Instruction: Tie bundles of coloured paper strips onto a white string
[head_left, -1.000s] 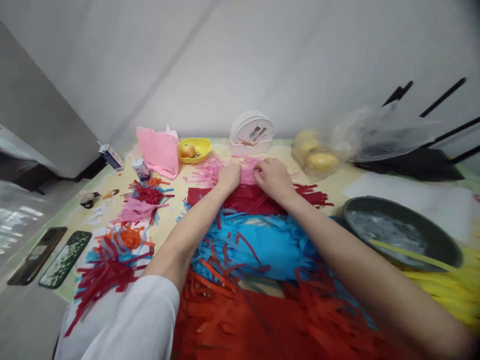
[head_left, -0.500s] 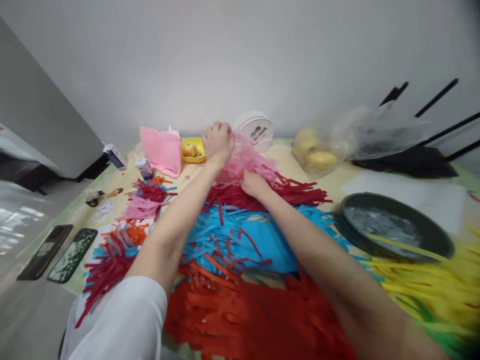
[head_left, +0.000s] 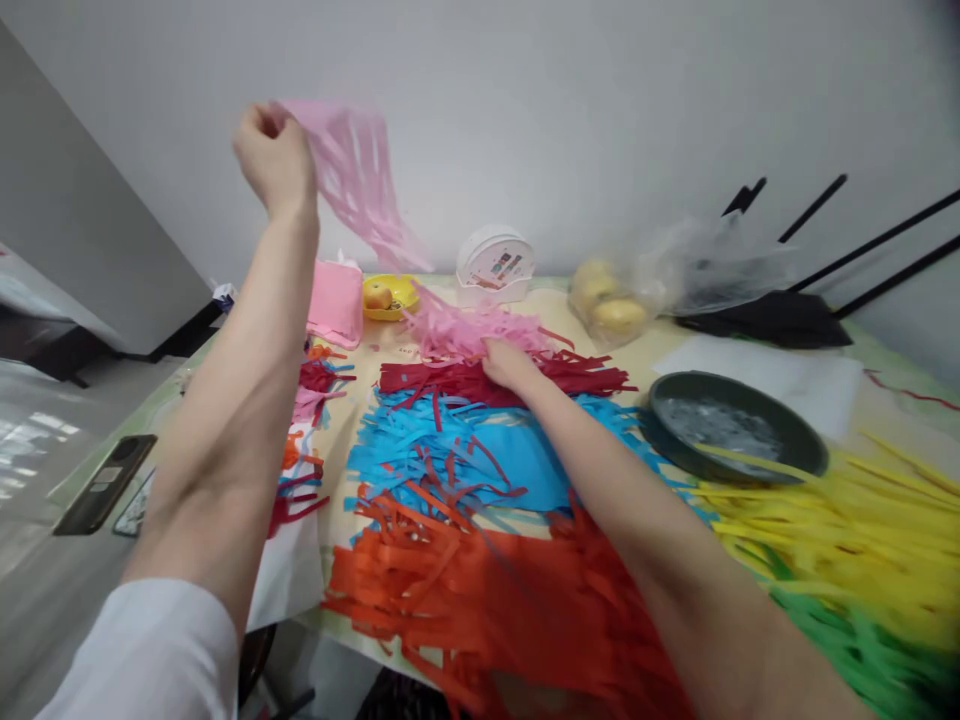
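Note:
High on the left, against the wall, my left hand [head_left: 277, 160] is closed on the upper edge of a pink fringed paper strip [head_left: 360, 170], whose cut ends hang down to the right. My right hand [head_left: 508, 365] rests at the back of the table, on the border between a pile of pink fringed paper [head_left: 469, 328] and dark red fringed paper [head_left: 442, 381]. Its fingers are bent, and whether they grip any paper is hidden. Nearer me lie blue fringed paper [head_left: 517, 460] and orange-red fringed paper [head_left: 517, 585], beneath my right forearm.
A dark green bowl [head_left: 806, 435] stands at the right, beside yellow strips [head_left: 862, 550] and green strips [head_left: 855, 640]. Along the back are a yellow dish [head_left: 401, 295], a white round-topped box [head_left: 495, 265] and bagged yellow fruit [head_left: 619, 315]. A phone [head_left: 105, 485] lies at the left edge.
My left hand has risen up and left, lifting a pink fringed strip off the pile. The right hand has stayed by the pink and dark red paper. The view has shifted slightly.

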